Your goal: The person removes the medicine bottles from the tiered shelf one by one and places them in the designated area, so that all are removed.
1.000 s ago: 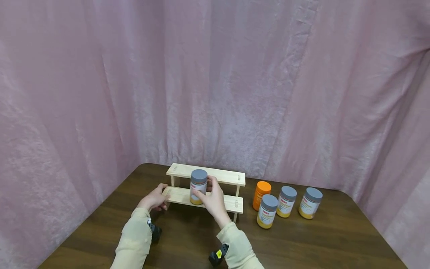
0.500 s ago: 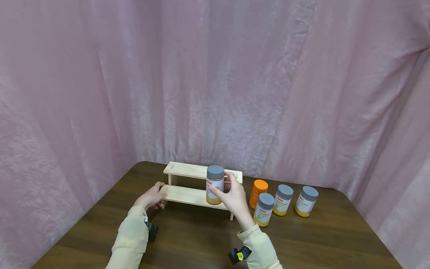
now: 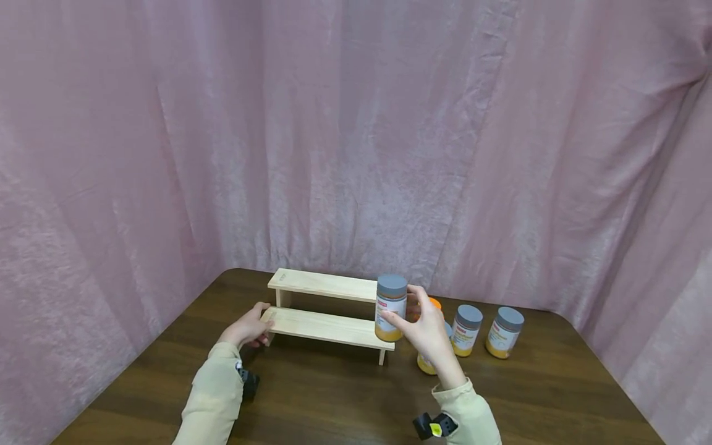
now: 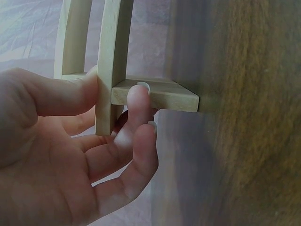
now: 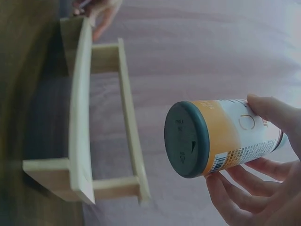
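A two-tier wooden rack (image 3: 328, 328) stands on the table. My left hand (image 3: 246, 327) grips the left end of its lower shelf. In the left wrist view the thumb lies on one face of the shelf board (image 4: 107, 80), and the fingers curl round its other side near the leg (image 4: 160, 100). My right hand (image 3: 432, 337) holds a supplement jar (image 3: 391, 311) with a grey lid, a white label and a yellow lower band. It is upright in front of the rack's right end. The right wrist view shows the jar's dark base (image 5: 186, 140) raised above the shelf boards.
Two similar grey-lidded jars, one nearer (image 3: 466, 330) and one farther right (image 3: 505, 333), stand on the dark wooden table (image 3: 556, 383). Another jar (image 3: 426, 364) and an orange-lidded bottle (image 3: 436, 303) are partly hidden behind my right hand. A pink curtain (image 3: 356, 154) hangs behind.
My right hand has carried the held jar rightwards, from above the lower shelf's middle to the rack's right end. The left hand keeps its grip on the shelf end.
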`<state>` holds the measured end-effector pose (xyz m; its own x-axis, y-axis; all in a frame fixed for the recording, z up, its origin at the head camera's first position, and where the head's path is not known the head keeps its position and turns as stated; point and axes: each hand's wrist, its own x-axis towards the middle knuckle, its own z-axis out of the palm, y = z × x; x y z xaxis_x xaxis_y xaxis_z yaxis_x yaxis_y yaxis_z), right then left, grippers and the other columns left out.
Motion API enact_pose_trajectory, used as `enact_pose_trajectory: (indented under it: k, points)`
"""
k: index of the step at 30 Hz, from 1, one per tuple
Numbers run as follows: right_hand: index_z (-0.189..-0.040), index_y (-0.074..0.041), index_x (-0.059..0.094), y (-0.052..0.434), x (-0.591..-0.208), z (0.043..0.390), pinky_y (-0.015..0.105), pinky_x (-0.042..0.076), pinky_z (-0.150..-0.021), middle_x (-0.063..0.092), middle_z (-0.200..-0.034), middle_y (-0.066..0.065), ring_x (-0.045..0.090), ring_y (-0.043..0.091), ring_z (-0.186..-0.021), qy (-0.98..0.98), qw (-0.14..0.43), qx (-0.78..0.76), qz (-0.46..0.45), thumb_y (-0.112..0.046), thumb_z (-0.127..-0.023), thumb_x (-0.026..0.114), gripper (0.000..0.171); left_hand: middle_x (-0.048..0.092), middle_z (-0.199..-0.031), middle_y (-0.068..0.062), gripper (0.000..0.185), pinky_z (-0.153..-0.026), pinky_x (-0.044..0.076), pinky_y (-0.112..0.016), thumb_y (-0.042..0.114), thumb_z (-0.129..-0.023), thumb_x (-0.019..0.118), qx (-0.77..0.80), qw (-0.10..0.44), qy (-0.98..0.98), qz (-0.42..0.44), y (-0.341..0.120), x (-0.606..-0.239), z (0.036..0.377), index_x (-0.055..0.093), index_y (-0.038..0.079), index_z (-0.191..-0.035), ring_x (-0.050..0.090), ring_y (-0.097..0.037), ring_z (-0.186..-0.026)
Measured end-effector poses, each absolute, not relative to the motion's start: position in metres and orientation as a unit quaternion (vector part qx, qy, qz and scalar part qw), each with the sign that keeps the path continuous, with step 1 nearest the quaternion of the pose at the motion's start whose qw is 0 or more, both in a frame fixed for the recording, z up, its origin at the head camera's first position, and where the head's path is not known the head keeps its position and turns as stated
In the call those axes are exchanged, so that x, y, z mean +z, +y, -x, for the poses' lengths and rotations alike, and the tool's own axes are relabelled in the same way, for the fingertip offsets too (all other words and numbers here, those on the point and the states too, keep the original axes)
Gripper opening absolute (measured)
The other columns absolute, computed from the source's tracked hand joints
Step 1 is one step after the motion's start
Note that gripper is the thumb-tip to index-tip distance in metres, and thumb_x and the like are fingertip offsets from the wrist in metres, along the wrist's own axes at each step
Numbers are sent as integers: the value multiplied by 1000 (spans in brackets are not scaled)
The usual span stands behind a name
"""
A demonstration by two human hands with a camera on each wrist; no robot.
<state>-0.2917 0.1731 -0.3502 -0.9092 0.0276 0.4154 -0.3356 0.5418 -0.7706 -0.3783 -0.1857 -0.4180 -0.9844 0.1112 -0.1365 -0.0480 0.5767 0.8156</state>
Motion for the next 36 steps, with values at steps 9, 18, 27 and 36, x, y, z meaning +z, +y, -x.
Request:
enact_pose_trajectory:
  k: [9, 18, 27, 36]
  points:
    - [-138, -13, 45, 209, -338, 292, 40, 53, -85, 57, -131, 17, 64, 33, -109, -848, 169, 499, -54, -32, -82, 77, 67, 56, -79, -13, 55, -55, 45, -26, 7, -99, 46, 462, 88, 882, -15, -187, -420, 379, 18, -2, -145, 57, -13, -57]
    - [-140, -12, 41, 254, -326, 282, 43, 52, -88, 54, -136, 20, 59, 35, -118, -866, 128, 482, -45, -37, -85, 73, 69, 55, -79, -13, 54, -56, 44, -26, 6, -99, 45, 463, 88, 882, -18, -184, -419, 379, 18, -3, -145, 57, -13, -57]
    - [-140, -8, 39, 291, -320, 268, 48, 52, -90, 54, -134, 25, 60, 40, -115, -894, 132, 427, -36, -41, -86, 71, 71, 55, -82, -15, 54, -56, 44, -26, 7, -99, 45, 466, 85, 880, -21, -179, -419, 381, 18, -2, -145, 56, -12, -57]
    - [-148, -11, 29, 318, -326, 265, 52, 50, -94, 51, -138, 28, 55, 47, -121, -895, 126, 425, -40, -36, -87, 71, 78, 56, -83, -15, 56, -56, 45, -26, 8, -100, 45, 472, 92, 877, -23, -184, -422, 382, 16, -2, -146, 56, -12, -57]
